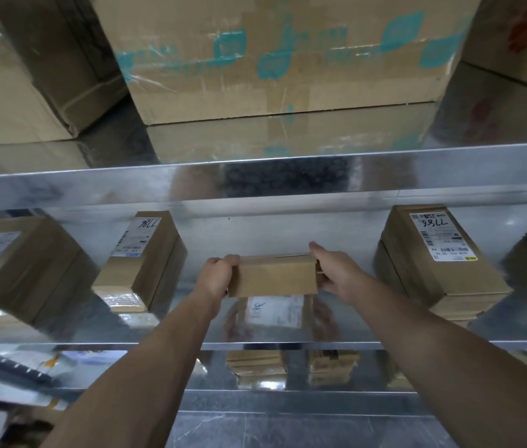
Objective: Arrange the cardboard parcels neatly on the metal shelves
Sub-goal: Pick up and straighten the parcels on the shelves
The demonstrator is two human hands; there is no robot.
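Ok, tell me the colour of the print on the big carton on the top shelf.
Teal, blotchy print on the big carton; the head view shows it.

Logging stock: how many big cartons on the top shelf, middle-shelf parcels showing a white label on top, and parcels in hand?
Big cartons, top shelf: 3
White-label parcels, middle shelf: 3
Parcel held by left hand and right hand: 1
Total: 7

Small plain brown parcel (275,275) at middle shelf (255,345) centre, level, long side facing near, gripped at both ends. Labelled parcel (140,260) to its left and a labelled stack (440,263) to its right, both well apart from it. Large box (275,59) with teal print on the upper shelf (255,182). More small stacks (257,367) on the shelf below.
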